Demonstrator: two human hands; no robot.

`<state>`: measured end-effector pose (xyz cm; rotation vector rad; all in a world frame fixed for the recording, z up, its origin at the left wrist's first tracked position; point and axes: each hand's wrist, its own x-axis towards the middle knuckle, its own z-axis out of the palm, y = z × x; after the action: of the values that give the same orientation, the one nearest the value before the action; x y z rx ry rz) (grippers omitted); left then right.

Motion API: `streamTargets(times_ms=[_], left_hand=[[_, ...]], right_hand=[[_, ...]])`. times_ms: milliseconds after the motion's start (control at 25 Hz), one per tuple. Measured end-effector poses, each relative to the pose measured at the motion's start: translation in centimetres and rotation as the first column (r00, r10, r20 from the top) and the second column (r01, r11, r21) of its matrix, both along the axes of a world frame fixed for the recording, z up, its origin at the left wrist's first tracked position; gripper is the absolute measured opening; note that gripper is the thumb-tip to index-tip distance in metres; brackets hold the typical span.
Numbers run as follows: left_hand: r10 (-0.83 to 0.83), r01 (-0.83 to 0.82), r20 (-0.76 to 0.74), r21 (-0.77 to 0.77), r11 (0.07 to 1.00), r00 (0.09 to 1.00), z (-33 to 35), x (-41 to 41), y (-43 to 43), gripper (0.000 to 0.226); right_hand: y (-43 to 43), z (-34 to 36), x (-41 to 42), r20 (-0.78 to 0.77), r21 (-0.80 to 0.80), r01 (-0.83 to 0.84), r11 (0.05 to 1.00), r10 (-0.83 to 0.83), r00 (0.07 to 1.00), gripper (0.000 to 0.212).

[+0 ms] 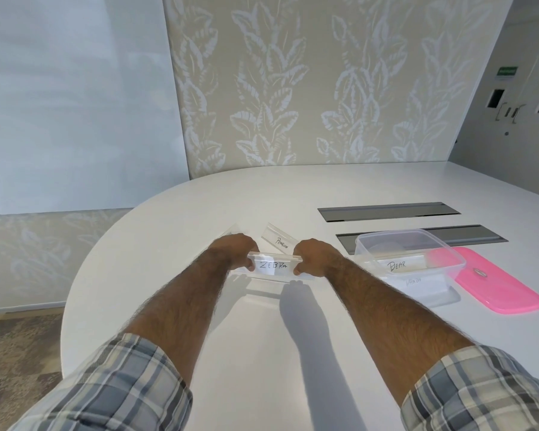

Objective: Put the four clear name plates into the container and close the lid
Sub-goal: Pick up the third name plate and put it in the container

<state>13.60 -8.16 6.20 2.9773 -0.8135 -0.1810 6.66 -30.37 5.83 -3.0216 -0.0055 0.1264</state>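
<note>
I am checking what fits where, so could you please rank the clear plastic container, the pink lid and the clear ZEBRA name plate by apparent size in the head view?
1. Pink lid and clear plastic container: they look similar, so I won't rank them.
2. Clear ZEBRA name plate, held by left hand and right hand, is clearly smallest.

We're in an office meeting room here: a big white conference table (199, 213) with a rounded end, and two grey cable hatches (389, 211) set flush into the surface toward its far right edge (classic boardroom fittings). Behind it stands a leaf-patterned wall panel (293, 82), a frosted glass partition (75, 98) on the left, patterned carpet (19, 343) below.
</note>
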Motion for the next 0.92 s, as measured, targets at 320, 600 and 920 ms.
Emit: streamTargets(times_ms=[320,600,920], left_hand=[[-0.038,0.040,0.076,-0.030,0.999,0.996,3.5,-2.5,-5.8,0.047],[0.006,-0.001,0.127,-0.036,0.999,0.992,5.9,-6.1,-15.6,0.050],[0.082,-0.075,0.127,-0.058,0.996,0.989,5.9,-10.2,-28.1,0.051]], right_hand=[[-5.7,4.4,-2.4,0.059,-0.068,0.013,0.998,-0.009,0.998,0.053],[-15.5,7.1,-4.7,0.092,-0.094,-0.029,0.995,0.038,0.995,0.052],[-28.1,7.9,-6.5,0.051,-0.064,-0.051,0.997,0.055,0.997,0.057]])
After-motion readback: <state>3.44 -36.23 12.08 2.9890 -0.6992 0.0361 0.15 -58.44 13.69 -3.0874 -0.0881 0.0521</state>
